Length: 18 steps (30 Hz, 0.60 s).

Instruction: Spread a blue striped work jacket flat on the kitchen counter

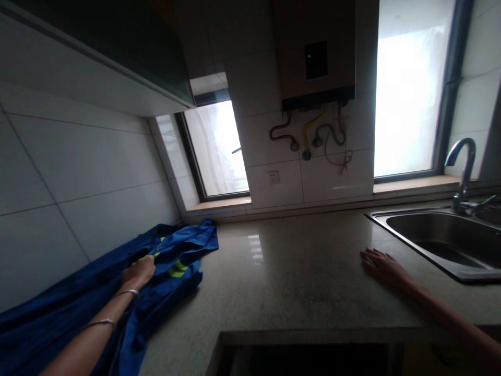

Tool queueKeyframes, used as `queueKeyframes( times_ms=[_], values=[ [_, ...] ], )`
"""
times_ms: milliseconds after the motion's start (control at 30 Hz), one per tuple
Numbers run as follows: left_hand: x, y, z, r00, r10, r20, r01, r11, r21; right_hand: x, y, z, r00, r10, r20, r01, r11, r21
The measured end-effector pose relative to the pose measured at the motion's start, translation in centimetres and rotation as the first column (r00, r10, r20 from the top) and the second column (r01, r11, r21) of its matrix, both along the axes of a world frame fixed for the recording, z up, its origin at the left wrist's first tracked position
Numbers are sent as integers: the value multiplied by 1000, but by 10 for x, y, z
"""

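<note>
Left hand (138, 272) is closed on a fold of the blue garment (117, 292), fingers curled into the cloth near its yellow-green reflective stripes (175, 269). Two thin bracelets (113, 308) sit on that forearm. Right hand (383, 266) lies flat and spread, palm down, on the bare countertop (297, 271), holding nothing; its fingertips point toward the back wall.

Position of garment: bunched along the left edge of the countertop, against the tiled side wall. Its long axis runs from the near-left corner diagonally away toward the back-left corner, where the collar end stops just short of the window sill (219, 202). The near end trails out of view at the lower left.

Key relation: the garment lies entirely to the left of the person, under and around the left hand. The right hand is well apart from it, across an open stretch of counter, resting just beside the front-left corner of the steel sink (422, 245). So the left hand is the nearer by far, and already in contact; the right would have to cross the counter leftward to reach the cloth.

Surroundings: faucet (464, 172) behind the sink, wall-mounted water heater (315, 52) with hoses between two bright windows, a socket (274, 177) below it. Lighting dim; cloth detail in the shadowed near end cannot be made out.
</note>
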<state>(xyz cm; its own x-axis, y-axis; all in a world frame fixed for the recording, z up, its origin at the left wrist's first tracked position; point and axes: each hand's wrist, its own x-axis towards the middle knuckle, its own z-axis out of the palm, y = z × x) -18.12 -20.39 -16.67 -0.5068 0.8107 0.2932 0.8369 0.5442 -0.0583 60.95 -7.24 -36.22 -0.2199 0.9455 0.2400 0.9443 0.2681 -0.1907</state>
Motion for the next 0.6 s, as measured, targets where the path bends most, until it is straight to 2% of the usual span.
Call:
queueKeyframes(
  times_ms=[67,200,300,367,467,533,567,600],
  values=[
    [26,6,13,1000,-5,-15,5,999,-39,0,1,-1,1000,-2,8,1,1000,7],
    [92,29,48,969,-197,-153,205,978,42,0,1,-2,1000,2,0,-2,1000,18],
    [159,51,68,922,-350,-163,364,929,65,1,1,-3,1000,11,-4,-10,1000,21],
    [217,60,70,879,-467,-95,475,876,88,1,2,-5,1000,15,-2,-15,1000,20],
    [312,52,49,731,-669,134,666,743,72,3,3,-6,1000,5,-13,-5,1000,11],
    [366,32,19,585,-727,360,775,632,16,4,2,-4,1000,7,-24,-7,1000,7],
    [387,20,3,526,-742,415,818,575,-9,4,1,-3,1000,12,-29,-12,1000,7],
    [404,7,-14,452,-752,480,869,494,-44,4,0,-1,999,17,-33,-17,1000,4]
  ],
)
